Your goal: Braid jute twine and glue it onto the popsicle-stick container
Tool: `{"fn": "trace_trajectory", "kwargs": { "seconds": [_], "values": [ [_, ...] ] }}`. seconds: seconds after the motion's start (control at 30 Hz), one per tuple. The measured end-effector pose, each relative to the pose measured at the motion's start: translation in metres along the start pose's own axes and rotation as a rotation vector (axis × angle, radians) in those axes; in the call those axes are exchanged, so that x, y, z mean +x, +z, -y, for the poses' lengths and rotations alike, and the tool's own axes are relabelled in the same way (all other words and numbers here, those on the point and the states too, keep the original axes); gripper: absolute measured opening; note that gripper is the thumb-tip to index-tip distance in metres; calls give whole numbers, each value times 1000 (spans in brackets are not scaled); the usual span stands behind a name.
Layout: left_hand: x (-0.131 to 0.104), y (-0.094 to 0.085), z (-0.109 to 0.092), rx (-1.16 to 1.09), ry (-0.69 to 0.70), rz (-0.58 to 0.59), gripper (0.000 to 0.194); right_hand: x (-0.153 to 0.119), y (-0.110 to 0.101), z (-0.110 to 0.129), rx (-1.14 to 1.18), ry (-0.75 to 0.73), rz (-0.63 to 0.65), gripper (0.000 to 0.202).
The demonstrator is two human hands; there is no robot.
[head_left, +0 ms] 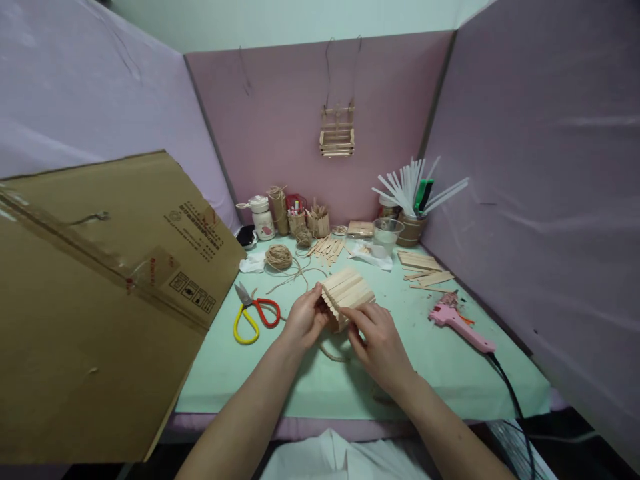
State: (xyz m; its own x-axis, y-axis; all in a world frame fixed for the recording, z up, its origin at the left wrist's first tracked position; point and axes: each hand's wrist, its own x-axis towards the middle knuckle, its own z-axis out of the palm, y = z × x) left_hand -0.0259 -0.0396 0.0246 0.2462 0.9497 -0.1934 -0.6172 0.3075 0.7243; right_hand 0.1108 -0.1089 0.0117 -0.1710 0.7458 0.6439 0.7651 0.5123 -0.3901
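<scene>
A small box-like piece built of wooden craft sticks (350,288) is held tilted above the middle of the table. My left hand (306,319) grips its left side, with the fingers partly hidden behind it. My right hand (376,340) is closed at the lower front edge, thumb and fingers against the sticks. A length of twine (331,355) curves on the table just below the piece. Left of my hands lie scissors (246,303) with one yellow and one red handle. Behind them sits a ball of twine (279,257).
A pink glue gun (463,327) with a black cord lies at right. Loose craft sticks (425,268) and a cup of white glue sticks (413,230) stand behind it. A large cardboard sheet (120,300) leans at left. A stick-built basket (337,137) hangs on the back wall.
</scene>
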Motion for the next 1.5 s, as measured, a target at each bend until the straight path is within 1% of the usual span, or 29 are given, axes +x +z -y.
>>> {"fn": "trace_trajectory", "kwargs": {
  "seconds": [0.13, 0.23, 0.37, 0.47, 0.67, 0.93, 1.1, 1.2, 1.27, 1.3, 1.37, 1.43, 1.5],
  "values": [
    [2, -2, -3, -24, -45, -11, 22, 1, -6, -1, 7, -18, -4, 22],
    [2, -2, -4, -35, -65, -31, 22, 1, -8, 3, 90, 4, -7, 20],
    [2, -2, -4, -22, -96, -52, 20, 0, -8, 10, 289, 117, -30, 17],
    [2, -3, -4, -37, -105, -57, 21, -1, -6, 11, 373, 190, -29, 16],
    [4, -4, -2, -28, -121, -59, 21, -2, -3, 7, 363, 240, 3, 17],
    [6, -5, 1, -39, -145, -82, 21, -4, 0, 5, 354, 225, 17, 17],
    [3, -6, -5, -41, -161, -99, 22, -5, 2, 4, 333, 208, 53, 18],
    [-7, -12, -11, 4, -171, -45, 25, -6, 2, 6, 331, 215, 64, 18],
    [-16, -18, -14, 80, -167, -4, 27, -5, 2, 8, 364, 252, 63, 19],
    [-21, -22, -14, 142, -151, 0, 25, -5, 3, 8, 397, 283, 61, 20],
    [-29, -29, -16, 325, -59, -33, 19, -3, 3, 10, 486, 360, 56, 22],
    [-34, -33, -18, 566, 118, -76, 14, 0, 3, 11, 592, 436, 49, 23],
    [-36, -33, -24, 788, 346, -90, 16, 5, 1, 13, 706, 502, 45, 24]
  ]
}}
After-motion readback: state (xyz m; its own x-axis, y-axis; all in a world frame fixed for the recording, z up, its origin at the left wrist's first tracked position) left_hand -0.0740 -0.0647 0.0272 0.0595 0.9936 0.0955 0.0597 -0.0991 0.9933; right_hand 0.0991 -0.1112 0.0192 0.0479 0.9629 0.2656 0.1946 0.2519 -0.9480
